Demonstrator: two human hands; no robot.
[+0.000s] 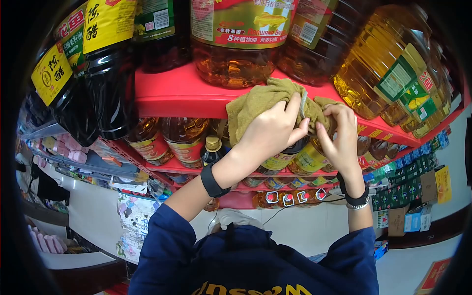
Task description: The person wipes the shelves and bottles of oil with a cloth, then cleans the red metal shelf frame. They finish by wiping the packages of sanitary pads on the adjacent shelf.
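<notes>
An olive-green cloth [253,109] lies bunched over the front edge of the red shelf [172,91]. My left hand [275,125] grips the cloth from above, its fingers closed into the folds. At the cloth's right end, my right hand [341,135] has its fingers bent around another fold, thumb close to the left hand's. Right behind the cloth stands a big oil bottle [236,61] with a yellow and red label. Dark vinegar bottles [110,93] with yellow labels stand at the left, and a large golden oil jug [368,59] is to the right.
Lower shelves hold rows of oil bottles [187,142] and a dark bottle with a gold cap [213,143]. Down on the right are stacked green cartons [400,189] and cardboard boxes [397,221]. A cable [295,202] crosses the pale floor [300,228].
</notes>
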